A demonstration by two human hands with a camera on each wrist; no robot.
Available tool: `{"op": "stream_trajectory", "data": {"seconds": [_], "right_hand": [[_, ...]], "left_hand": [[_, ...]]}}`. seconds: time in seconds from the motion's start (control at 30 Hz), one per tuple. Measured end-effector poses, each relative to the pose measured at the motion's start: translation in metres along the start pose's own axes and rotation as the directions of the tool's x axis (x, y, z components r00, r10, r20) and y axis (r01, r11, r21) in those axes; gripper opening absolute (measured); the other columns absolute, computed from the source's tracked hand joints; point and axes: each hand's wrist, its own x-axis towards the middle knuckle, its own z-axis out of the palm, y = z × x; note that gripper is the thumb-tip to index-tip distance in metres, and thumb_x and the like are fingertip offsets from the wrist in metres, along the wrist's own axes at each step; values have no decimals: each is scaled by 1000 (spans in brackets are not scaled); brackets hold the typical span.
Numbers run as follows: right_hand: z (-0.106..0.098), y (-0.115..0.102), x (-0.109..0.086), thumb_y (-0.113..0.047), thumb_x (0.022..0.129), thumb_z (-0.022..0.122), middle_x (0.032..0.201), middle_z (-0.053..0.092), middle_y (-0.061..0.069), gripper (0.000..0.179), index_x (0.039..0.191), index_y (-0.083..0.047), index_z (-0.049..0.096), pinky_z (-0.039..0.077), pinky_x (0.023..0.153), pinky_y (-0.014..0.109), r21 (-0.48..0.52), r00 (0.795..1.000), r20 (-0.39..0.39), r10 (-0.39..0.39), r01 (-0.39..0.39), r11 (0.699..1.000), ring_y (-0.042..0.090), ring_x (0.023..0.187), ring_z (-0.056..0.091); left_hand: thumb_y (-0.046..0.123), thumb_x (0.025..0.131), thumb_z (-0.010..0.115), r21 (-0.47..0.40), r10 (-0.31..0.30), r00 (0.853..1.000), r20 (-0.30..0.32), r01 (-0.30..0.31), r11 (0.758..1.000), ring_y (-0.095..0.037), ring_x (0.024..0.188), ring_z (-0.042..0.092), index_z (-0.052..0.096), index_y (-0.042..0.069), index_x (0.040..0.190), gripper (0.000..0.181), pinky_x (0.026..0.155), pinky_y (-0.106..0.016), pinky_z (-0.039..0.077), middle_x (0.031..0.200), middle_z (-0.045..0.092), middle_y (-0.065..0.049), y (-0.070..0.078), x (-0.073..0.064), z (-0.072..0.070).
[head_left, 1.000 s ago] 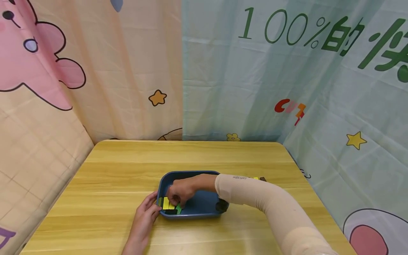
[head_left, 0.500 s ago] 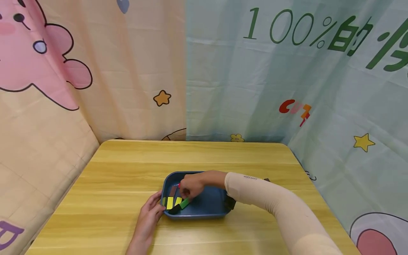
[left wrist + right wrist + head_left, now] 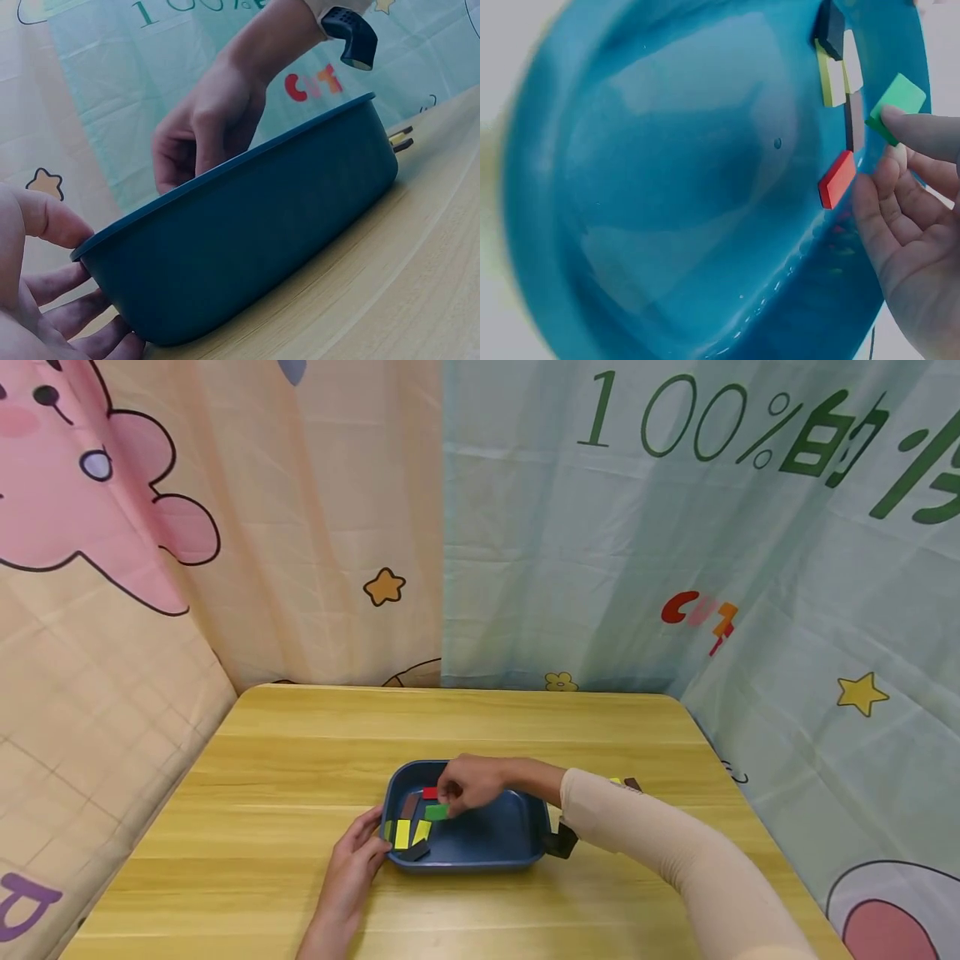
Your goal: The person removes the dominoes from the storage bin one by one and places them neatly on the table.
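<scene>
My right hand (image 3: 468,782) pinches a green block (image 3: 900,101) between thumb and fingers, raised over the left part of a blue plastic basin (image 3: 495,867). Beneath and beside it in the basin lie a red block (image 3: 837,180), a brown block (image 3: 855,124), two yellow blocks (image 3: 402,834) and a black block (image 3: 415,851). My left hand (image 3: 348,864) holds the basin's left end. In the left wrist view its thumb rests on the rim, with the other fingers against the outer wall. The basin's contents are hidden there.
Behind the right forearm, brown and yellow pieces (image 3: 632,784) lie on the wooden table (image 3: 300,760) right of the basin. A black device (image 3: 561,841) hangs under the right wrist. Printed curtains (image 3: 525,568) enclose the table.
My right hand has moved away from the basin's near left corner, carrying the green block off the black one. The red and brown blocks have come into sight. The left hand keeps its hold.
</scene>
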Motion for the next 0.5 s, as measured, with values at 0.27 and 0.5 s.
{"op": "stream_trajectory", "data": {"seconds": [0.27,0.5], "right_hand": [[1,4,-19,-13,94,76,74,59,-9,9,87,-14,69,44,66,21,67,995,-87,43,-37,997,6,68,52],[-1,5,-38,-12,93,75,75,61,-8,7,89,-12,71,46,65,22,158,991,-121,54,-34,987,7,68,54]], "left_hand": [[-9,93,49,-2,-1,1000,-3,1,1000,-22,129,51,39,-7,153,61,93,-24,49,158,39,-24,2,0,1],[-8,94,49,6,-11,1000,-2,11,1000,-20,129,51,38,-7,153,61,93,-24,49,158,38,-24,2,-1,1]]}}
